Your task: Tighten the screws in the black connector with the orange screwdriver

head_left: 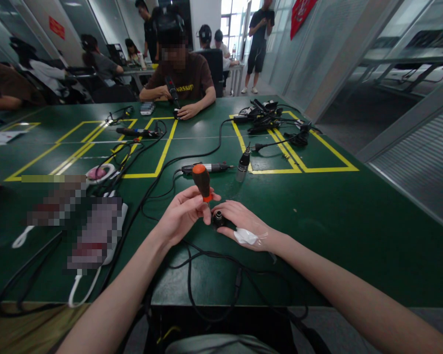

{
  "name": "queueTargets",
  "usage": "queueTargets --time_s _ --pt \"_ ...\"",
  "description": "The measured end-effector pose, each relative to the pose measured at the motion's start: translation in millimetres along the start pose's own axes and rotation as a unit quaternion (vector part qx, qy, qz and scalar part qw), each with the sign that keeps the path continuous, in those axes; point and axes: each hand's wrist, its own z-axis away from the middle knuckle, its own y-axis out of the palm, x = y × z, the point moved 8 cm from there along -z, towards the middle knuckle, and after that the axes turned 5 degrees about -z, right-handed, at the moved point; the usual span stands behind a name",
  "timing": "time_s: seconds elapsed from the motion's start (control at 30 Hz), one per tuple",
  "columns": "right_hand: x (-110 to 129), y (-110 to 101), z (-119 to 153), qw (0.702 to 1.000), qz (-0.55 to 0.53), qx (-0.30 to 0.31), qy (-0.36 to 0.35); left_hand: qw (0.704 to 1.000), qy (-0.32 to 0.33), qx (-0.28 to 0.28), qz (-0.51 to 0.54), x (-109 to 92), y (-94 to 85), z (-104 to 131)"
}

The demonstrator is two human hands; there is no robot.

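To use the driver well beside the black part, we judged it best to brace the part flat against the table and line the driver up squarely before pressing. Our left hand was closed, thumb and fingers pinching the driver low, tip downward. Our right hand curled around the part on the table before us; how firmly, we could not tell.
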Motion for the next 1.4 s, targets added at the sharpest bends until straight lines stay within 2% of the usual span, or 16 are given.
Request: queueTargets --time_s 0.17,0.53,0.8,1.07,1.4 --pt "0.1 0.2 0.1 1.0 0.002 0.002 -0.004 1.0 -0.002 0.004 0.021 0.4 1.2 0.0" --pt "1.0 0.3 0.1 1.0 0.003 0.007 -0.008 1.0 0.011 -0.015 -0.016 -0.6 -0.2 0.1" --pt "0.4 0.1 0.7 1.0 0.004 0.001 -0.011 1.0 0.007 0.015 0.015 0.6 3.3 0.4" --pt "-1.3 1.7 0.7 1.0 0.009 0.006 -0.008 1.0 -0.001 -0.008 0.004 1.1 -1.7 -0.3" --pt "0.1 0.0 0.2 1.0 0.003 0.001 -0.013 1.0 0.002 0.005 0.016 -1.9 3.5 -0.1"
